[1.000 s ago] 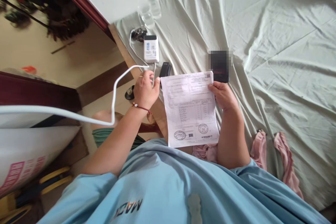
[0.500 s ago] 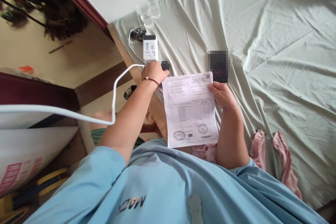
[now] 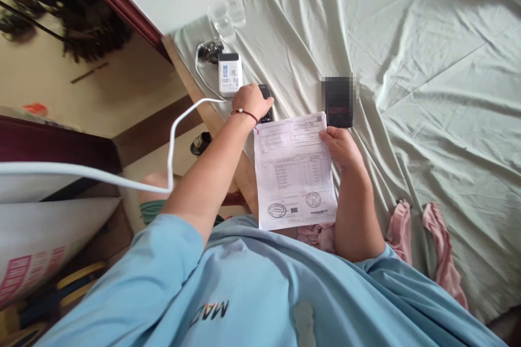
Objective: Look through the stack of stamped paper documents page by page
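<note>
From my remote station, through the head view, I record the right hand (image 3: pixel 344 146) pinching the printed paper (image 3: pixel 295 173) at its upper right edge, thumb on the printed face. The paper is tilted above the lap, its far edge near the sheet (image 3: pixel 427 65).

The left hand (image 3: pixel 250 100) lies palm down over the black object (image 3: pixel 266 115), just beyond the paper's upper left corner. The thumb shows against it; the remaining fingers are hidden, so I cannot tell whether that grip is closed.

Risks, in my judgement. The paper hangs from one side only; a loosened pinch or a quick turn of the wrist could let it droop, crease or slide into the lap. The white cable (image 3: pixel 81 173) runs close by the left forearm, and a backward sweep could snag it and drag the white box (image 3: pixel 230 75). The phone-like device (image 3: pixel 341 111) sits right beside the right fingertips and could be nudged.
</note>
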Available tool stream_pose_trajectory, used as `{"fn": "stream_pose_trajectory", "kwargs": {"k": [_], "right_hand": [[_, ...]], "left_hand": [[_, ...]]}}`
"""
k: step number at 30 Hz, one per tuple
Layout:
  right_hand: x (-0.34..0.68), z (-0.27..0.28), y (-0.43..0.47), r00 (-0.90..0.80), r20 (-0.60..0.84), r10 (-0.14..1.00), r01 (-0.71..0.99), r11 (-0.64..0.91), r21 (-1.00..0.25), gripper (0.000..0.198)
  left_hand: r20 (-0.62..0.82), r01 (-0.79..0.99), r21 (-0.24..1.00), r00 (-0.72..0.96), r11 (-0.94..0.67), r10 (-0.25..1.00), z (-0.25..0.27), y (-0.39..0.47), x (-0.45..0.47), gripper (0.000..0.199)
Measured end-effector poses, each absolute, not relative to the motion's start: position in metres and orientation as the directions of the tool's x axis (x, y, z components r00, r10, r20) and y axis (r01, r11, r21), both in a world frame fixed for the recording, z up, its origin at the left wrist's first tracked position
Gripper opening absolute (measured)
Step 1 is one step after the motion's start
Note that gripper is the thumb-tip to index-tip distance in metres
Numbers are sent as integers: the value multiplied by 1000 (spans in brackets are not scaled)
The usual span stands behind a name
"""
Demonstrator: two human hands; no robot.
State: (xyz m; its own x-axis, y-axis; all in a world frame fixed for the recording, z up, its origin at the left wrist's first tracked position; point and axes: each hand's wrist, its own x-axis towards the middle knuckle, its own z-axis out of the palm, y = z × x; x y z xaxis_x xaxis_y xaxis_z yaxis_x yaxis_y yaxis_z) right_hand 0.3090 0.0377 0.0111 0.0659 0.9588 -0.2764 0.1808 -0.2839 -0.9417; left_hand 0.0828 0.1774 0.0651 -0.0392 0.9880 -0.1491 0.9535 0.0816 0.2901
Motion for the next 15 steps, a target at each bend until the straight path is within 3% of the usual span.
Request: {"fn": "stream_pose_trajectory", "kwargs": {"k": [7,15], "right_hand": [[307,11,38,74,-299,951,142,-307,-941,22],[307,11,38,105,-309,945,254,-326,-911,21]], "left_hand": [[-154,961,278,41,3,987,60,170,76,41],[-154,950,312,38,12,987,58,173,74,35]]}}
